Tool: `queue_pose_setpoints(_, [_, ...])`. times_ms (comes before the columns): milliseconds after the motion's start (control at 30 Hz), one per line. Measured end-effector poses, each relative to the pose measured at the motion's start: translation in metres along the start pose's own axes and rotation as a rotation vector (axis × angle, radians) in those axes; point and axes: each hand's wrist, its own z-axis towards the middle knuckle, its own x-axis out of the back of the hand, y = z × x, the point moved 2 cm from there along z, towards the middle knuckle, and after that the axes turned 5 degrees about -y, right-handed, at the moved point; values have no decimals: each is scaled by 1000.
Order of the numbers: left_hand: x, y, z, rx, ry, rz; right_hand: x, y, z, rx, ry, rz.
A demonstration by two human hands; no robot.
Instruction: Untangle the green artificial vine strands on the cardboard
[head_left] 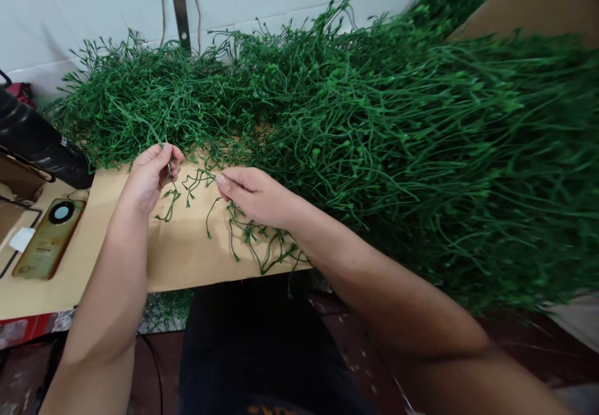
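My left hand (pixel 154 175) is closed in a pinch on a thin green plant stem, one end pointing up toward the pile and a sprig (pixel 174 198) dangling below the fingers. Something small and dark shows between those fingers, too small to make out. To its right, my right hand (pixel 253 193) pinches another green stem (pixel 202 178) between thumb and forefinger; its branching tips spread leftward toward my left hand. Loose sprigs (pixel 266 246) lie on the tan board (pixel 187 259) under and beside my right hand. Behind both hands rises a large pile of green stems (pixel 327 103), plastic-looking and tipped with small buds.
At the left lie a phone (pixel 49 240) with a round camera ring and a black cylinder (pixel 42 134) with white lettering. A metal strip (pixel 179 9) stands against the white tiled wall (pixel 116 3). Brown cardboard (pixel 538 3) leans at the upper right.
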Motion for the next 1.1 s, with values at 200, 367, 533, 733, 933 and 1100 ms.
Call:
queue_pose_setpoints(200, [-7, 0, -2, -9, -79, 88, 7, 3, -2, 1, 7, -3])
queue_pose_setpoints(367, [-19, 1, -6, -10, -128, 140, 7, 3, -3, -50, 35, -91])
queue_pose_setpoints(533, [-22, -1, -6, -62, -80, 249, 3, 2, -3, -50, 92, -158])
queue_pose_setpoints(733, [-22, -4, -4, -51, -95, 246, 2, 0, -1, -21, 103, -165])
queue_pose_setpoints(933, [-23, -11, 0, -47, -120, 201, 8, 4, 4, 20, 279, -119])
queue_pose_setpoints(1100, [-28, -12, 0, -45, -76, 218, 6, 11, 8, 60, 357, 50])
